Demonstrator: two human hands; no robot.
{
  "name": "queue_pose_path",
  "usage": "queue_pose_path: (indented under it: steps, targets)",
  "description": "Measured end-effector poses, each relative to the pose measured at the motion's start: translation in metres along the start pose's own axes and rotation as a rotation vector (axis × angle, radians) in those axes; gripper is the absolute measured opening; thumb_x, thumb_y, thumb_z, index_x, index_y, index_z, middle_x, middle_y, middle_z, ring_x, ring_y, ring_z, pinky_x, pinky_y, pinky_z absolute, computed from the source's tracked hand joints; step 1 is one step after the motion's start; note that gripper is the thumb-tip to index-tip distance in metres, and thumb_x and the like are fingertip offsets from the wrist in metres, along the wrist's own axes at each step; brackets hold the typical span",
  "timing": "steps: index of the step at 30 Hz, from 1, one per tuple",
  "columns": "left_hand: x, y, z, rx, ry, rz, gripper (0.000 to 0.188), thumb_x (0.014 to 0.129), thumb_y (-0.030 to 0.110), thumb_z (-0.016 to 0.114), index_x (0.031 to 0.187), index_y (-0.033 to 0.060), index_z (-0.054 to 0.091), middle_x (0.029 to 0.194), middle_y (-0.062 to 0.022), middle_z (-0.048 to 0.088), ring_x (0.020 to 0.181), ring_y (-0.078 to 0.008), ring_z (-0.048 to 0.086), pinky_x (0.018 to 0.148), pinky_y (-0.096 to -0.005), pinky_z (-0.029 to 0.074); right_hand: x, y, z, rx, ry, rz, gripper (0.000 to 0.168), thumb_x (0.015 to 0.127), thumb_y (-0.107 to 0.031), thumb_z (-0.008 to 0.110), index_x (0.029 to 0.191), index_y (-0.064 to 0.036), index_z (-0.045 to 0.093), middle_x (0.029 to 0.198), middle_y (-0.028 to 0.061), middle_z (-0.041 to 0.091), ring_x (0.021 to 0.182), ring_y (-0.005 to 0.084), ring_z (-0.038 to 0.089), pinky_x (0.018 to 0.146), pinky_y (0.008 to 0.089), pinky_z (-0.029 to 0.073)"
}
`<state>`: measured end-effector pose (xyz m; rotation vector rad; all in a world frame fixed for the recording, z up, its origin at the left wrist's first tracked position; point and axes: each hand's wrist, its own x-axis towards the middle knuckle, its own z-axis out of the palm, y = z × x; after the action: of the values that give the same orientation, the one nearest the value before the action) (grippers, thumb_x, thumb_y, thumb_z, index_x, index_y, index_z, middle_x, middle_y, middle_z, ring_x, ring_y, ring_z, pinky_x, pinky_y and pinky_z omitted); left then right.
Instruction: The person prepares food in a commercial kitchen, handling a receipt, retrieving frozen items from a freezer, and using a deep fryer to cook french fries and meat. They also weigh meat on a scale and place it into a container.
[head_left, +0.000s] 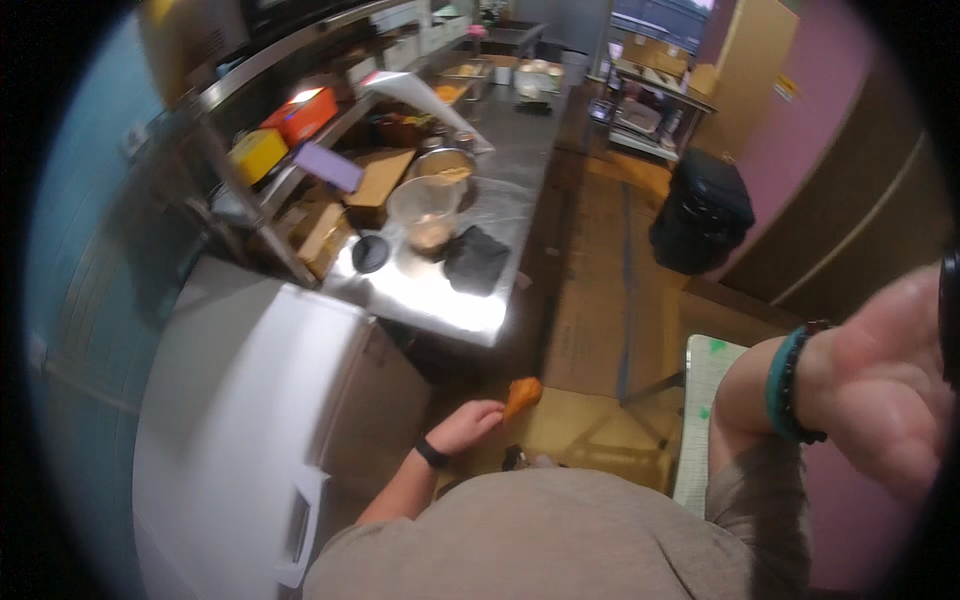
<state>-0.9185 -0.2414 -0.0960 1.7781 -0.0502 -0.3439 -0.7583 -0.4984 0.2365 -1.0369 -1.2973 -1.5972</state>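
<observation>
Low in front of my body, my left hand grips the thin end of what looks like a fried chicken drumstick, golden orange in colour. A black band circles that wrist. My right hand is raised close to the camera at the right rim, palm side showing, with teal and dark bracelets on the wrist. Its fingers are cut off by the picture's edge. A dark object shows at that edge; whether the hand touches it cannot be told.
A white chest freezer stands at left. Beyond it, a steel worktable holds a clear plastic container, a black cloth-like item and a metal bowl. Cardboard covers the floor. A black-lined bin stands by the wall.
</observation>
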Motion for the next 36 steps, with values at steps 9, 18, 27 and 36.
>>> queue_pose_path:
  steps: [9,18,27,36]
  targets:
    - [0.216,0.094,0.025,-0.06,-0.154,0.138,0.028,0.09,0.018,0.047,0.106,-0.0035,0.055,0.086,-0.003,0.059,0.073,-0.0098,0.053,0.068,-0.0235,0.043,-0.007,0.148,-0.113,-0.276,-0.205,-0.16,0.025,0.082,-0.025,0.055,0.096,-0.005,0.055,0.094,0.0104,0.055,0.092,0.0235,0.052,0.085,0.0379,0.041]
    - [0.444,0.129,-0.003,-0.139,-0.159,0.235,0.029,0.09,0.02,0.047,0.106,-0.0025,0.056,0.084,-0.002,0.058,0.074,-0.0081,0.051,0.068,-0.0235,0.043,-0.071,0.329,-0.105,-0.327,-0.277,-0.17,0.022,0.08,-0.017,0.055,0.099,-0.004,0.054,0.098,0.0115,0.055,0.096,0.0237,0.052,0.087,0.0378,0.041]
    - [0.675,0.208,-0.062,-0.359,-0.092,0.337,0.03,0.091,0.019,0.047,0.111,-0.0018,0.053,0.091,-0.0031,0.06,0.079,-0.0089,0.053,0.072,-0.0236,0.044,-0.257,0.494,-0.065,-0.205,-0.319,0.845,0.018,0.076,-0.006,0.062,0.092,-0.003,0.057,0.095,0.0073,0.055,0.091,0.0186,0.053,0.086,0.0306,0.041]
    - [0.899,0.226,-0.058,-0.201,-0.053,0.389,0.023,0.089,0.011,0.048,0.107,-0.001,0.054,0.094,-0.005,0.058,0.087,-0.0137,0.054,0.078,-0.0266,0.043,-0.503,0.607,-0.068,0.262,-0.143,1.997,0.021,0.087,-0.013,0.056,0.101,0.002,0.056,0.094,0.0054,0.06,0.086,0.0115,0.056,0.076,0.0251,0.046]
